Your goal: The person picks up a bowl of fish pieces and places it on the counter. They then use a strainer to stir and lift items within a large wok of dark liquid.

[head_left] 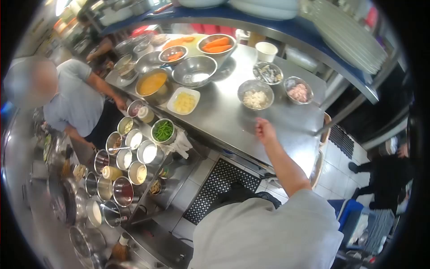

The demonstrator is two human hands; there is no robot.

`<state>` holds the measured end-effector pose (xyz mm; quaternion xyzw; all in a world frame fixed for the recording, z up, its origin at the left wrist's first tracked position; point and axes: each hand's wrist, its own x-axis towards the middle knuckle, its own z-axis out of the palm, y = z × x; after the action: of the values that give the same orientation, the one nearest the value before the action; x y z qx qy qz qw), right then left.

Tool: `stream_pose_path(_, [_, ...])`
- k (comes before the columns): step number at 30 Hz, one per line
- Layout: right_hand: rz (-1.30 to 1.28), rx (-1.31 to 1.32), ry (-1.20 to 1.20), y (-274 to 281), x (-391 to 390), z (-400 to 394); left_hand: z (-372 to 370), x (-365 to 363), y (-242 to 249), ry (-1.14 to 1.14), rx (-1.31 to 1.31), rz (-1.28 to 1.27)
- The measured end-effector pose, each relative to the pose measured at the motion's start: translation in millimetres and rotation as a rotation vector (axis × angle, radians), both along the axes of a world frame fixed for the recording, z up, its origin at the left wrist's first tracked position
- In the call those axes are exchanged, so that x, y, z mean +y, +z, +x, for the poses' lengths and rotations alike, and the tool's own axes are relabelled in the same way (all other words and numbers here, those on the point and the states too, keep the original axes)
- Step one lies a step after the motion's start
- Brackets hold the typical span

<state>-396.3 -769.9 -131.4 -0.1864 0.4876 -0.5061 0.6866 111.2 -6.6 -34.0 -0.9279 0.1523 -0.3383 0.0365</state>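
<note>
The right hand (265, 130) is reaching out over the long stainless steel counter (224, 112), fingers loosely gathered and gripping nothing that can be made out, hovering just beside the round steel bowl of chopped white pieces (255, 95), which is sitting nearest to it. The left hand is not showing anywhere in view, so its state cannot be told. Three small bowls are clustering at this end of the counter within arm's reach: the white-pieces one, a steel bowl of pinkish meat (298, 90) to its right, and a steel bowl of dark greyish bits (267, 71) behind. A white paper cup (266, 50) is standing further back. Toward the middle, a white square dish of pale yellow chunks (184, 101) is lying next to a large steel bowl of orange sauce (152, 83) and one empty large steel mixing bowl (194, 70); two bowls of orange carrot pieces (217, 44) are waiting at the far edge. Lower left, a rack of round steel condiment pots (127, 154), roughly a dozen, is grouped tight beside the cooking station, probably for quick scooping, with a tub of green beans (163, 130) among them. A person in a grey shirt (74, 101) is leaning over that side.
</note>
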Motion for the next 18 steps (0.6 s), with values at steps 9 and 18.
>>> stream_pose_path(9, [-0.152,0.43,0.574,-19.4,10.2,51.1,-169.3,-261.7,-34.0,-0.585,1.082,-0.332])
stream_pose_path(18, [-0.024,0.067,-0.134,-6.4,-47.3,-59.6,-212.6,-263.0,-123.9,-0.369,1.683,0.069])
